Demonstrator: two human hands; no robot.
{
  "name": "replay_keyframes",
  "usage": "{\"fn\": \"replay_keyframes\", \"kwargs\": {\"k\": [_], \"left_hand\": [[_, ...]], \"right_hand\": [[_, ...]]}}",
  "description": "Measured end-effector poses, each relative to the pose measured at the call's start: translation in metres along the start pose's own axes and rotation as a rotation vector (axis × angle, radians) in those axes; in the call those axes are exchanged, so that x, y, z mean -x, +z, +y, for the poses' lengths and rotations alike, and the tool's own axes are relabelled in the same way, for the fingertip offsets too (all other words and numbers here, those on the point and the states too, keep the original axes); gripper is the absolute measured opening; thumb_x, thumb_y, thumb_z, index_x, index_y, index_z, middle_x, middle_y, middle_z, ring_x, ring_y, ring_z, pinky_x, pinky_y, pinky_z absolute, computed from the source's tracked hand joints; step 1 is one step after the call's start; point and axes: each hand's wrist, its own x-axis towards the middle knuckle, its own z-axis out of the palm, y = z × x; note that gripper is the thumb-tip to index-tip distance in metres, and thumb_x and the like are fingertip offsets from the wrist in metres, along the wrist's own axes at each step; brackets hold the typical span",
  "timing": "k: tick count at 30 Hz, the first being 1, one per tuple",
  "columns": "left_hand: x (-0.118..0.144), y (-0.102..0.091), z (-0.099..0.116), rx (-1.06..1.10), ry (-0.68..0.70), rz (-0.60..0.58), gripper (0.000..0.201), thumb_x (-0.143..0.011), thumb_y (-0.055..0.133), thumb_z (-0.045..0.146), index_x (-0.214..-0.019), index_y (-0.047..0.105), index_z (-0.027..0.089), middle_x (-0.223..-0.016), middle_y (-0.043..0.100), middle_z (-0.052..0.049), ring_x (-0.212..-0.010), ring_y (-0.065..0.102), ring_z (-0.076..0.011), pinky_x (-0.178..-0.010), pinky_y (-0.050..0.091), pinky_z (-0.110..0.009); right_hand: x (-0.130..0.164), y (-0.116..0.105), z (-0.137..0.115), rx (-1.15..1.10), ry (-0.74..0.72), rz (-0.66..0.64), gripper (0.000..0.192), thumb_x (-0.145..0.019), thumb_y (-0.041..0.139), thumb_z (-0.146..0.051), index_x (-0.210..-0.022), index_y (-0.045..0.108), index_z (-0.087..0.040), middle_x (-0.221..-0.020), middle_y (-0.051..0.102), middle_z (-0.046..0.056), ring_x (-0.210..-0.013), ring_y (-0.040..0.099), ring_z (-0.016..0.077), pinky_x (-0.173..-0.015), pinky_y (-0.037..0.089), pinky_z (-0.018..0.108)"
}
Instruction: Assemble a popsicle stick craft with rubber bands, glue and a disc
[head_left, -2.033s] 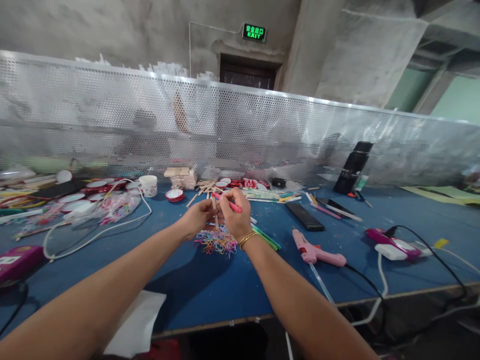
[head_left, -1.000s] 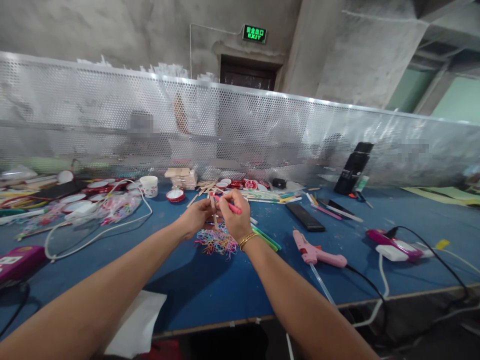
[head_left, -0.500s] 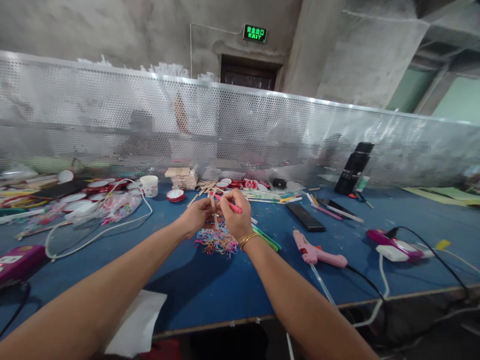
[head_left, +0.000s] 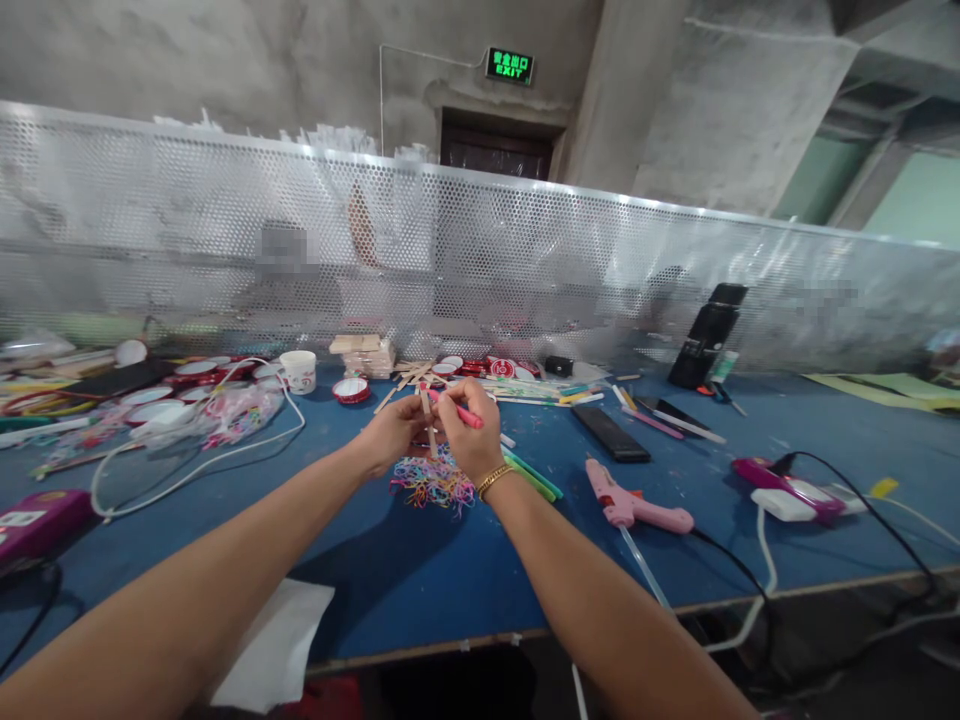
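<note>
My left hand [head_left: 396, 434] is closed on a flat wooden craft stick [head_left: 429, 425], which stands nearly upright and looks red at its top end. In my right hand [head_left: 474, 428] is a pink-red marker pen [head_left: 469, 417], its tip pointing left at the top of the stick. Whether the tip touches the wood is too small to tell. Just below both hands lies a pile of small multicoloured rubber bands [head_left: 431, 483]. Green marker pens [head_left: 536, 475] lie beside my right wrist, partly hidden by it.
A pink glue gun [head_left: 634, 505] and a black phone [head_left: 611, 433] lie to the right. Behind my hands are a stack of wooden sticks [head_left: 364, 352], a paper cup [head_left: 298, 372] and red-rimmed lids [head_left: 351, 389]. A black bottle [head_left: 707, 337] stands by the perforated metal screen [head_left: 510, 270].
Almost nothing differs. My right hand has shifted very slightly with the marker pen, while my left hand keeps the craft stick in the same place.
</note>
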Motion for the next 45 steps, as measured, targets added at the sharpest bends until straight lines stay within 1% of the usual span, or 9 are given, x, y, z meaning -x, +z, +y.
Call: {"fn": "replay_keyframes", "kwargs": {"k": [4, 10, 15, 21, 26, 33, 38, 42, 45], "left_hand": [[0.0000, -0.0009, -0.0015, 0.008, 0.016, -0.023, 0.037, -0.071, 0.078, 0.030, -0.104, 0.066, 0.018, -0.081, 0.070, -0.005, -0.067, 0.065, -0.0158, -0.064, 0.051, -0.030], [-0.0031, -0.0020, -0.0038, 0.027, 0.004, 0.004, 0.028, -0.074, 0.075, 0.027, -0.099, 0.065, 0.017, -0.078, 0.069, -0.003, -0.065, 0.064, -0.0146, -0.063, 0.051, -0.030], [-0.0009, -0.0006, -0.0015, 0.019, 0.008, -0.012, 0.032, -0.072, 0.077, 0.029, -0.099, 0.065, 0.017, -0.080, 0.068, -0.004, -0.067, 0.065, -0.0151, -0.063, 0.051, -0.029], [-0.0003, 0.0008, 0.0000, 0.029, -0.017, 0.013, 0.027, -0.074, 0.074, 0.026, -0.097, 0.064, 0.016, -0.080, 0.069, -0.004, -0.066, 0.065, -0.0142, -0.062, 0.052, -0.029], [-0.0001, 0.0003, -0.0007, 0.018, 0.005, -0.006, 0.030, -0.071, 0.077, 0.026, -0.098, 0.065, 0.017, -0.080, 0.068, -0.003, -0.066, 0.064, -0.0145, -0.061, 0.052, -0.029], [-0.0020, -0.0008, -0.0017, 0.023, -0.009, 0.018, 0.027, -0.074, 0.075, 0.027, -0.097, 0.065, 0.017, -0.080, 0.069, -0.003, -0.065, 0.064, -0.0135, -0.062, 0.052, -0.028], [0.0001, 0.0003, -0.0008, 0.016, -0.001, -0.006, 0.030, -0.071, 0.077, 0.026, -0.097, 0.066, 0.017, -0.077, 0.066, -0.002, -0.061, 0.061, -0.0119, -0.061, 0.051, -0.028], [-0.0011, -0.0004, -0.0019, 0.042, -0.012, -0.005, 0.027, -0.072, 0.076, 0.026, -0.096, 0.065, 0.017, -0.075, 0.065, -0.002, -0.060, 0.061, -0.0124, -0.061, 0.052, -0.029], [-0.0015, -0.0009, -0.0021, 0.036, -0.018, -0.002, 0.029, -0.071, 0.077, 0.028, -0.096, 0.065, 0.017, -0.074, 0.065, -0.001, -0.060, 0.061, -0.0126, -0.061, 0.052, -0.029]], "right_hand": [[-0.0001, 0.0002, -0.0011, 0.014, -0.012, -0.013, 0.016, -0.087, 0.052, -0.028, -0.072, 0.053, -0.021, -0.072, 0.059, -0.001, -0.070, 0.055, 0.0144, -0.070, 0.043, 0.027], [0.0000, 0.0002, 0.0011, 0.018, 0.003, 0.008, 0.015, -0.087, 0.052, -0.027, -0.074, 0.053, -0.021, -0.073, 0.059, -0.001, -0.071, 0.055, 0.0147, -0.070, 0.043, 0.027], [0.0008, 0.0006, -0.0008, 0.020, -0.022, -0.010, 0.018, -0.088, 0.052, -0.028, -0.072, 0.052, -0.021, -0.071, 0.058, -0.002, -0.069, 0.054, 0.0141, -0.070, 0.042, 0.027], [0.0002, 0.0009, 0.0008, 0.022, -0.007, 0.010, 0.015, -0.087, 0.052, -0.027, -0.073, 0.052, -0.021, -0.072, 0.058, -0.001, -0.070, 0.054, 0.0143, -0.070, 0.042, 0.027], [0.0005, 0.0016, -0.0004, 0.013, -0.008, -0.011, 0.017, -0.088, 0.052, -0.028, -0.072, 0.052, -0.021, -0.071, 0.057, -0.002, -0.069, 0.054, 0.0144, -0.069, 0.042, 0.027], [0.0010, 0.0005, 0.0013, -0.003, 0.023, 0.014, 0.015, -0.088, 0.053, -0.029, -0.075, 0.053, -0.022, -0.072, 0.059, -0.001, -0.070, 0.055, 0.0150, -0.070, 0.043, 0.028], [0.0009, 0.0009, -0.0017, 0.000, 0.003, -0.013, 0.017, -0.088, 0.053, -0.030, -0.074, 0.053, -0.021, -0.072, 0.058, -0.001, -0.070, 0.054, 0.0148, -0.070, 0.043, 0.028], [0.0005, 0.0005, 0.0005, 0.013, 0.004, 0.012, 0.015, -0.088, 0.052, -0.028, -0.075, 0.053, -0.021, -0.073, 0.058, -0.001, -0.071, 0.054, 0.0149, -0.070, 0.043, 0.028], [0.0005, 0.0002, 0.0004, 0.015, -0.002, 0.012, 0.014, -0.088, 0.052, -0.028, -0.075, 0.053, -0.022, -0.073, 0.059, -0.001, -0.071, 0.055, 0.0149, -0.071, 0.043, 0.028]]}}
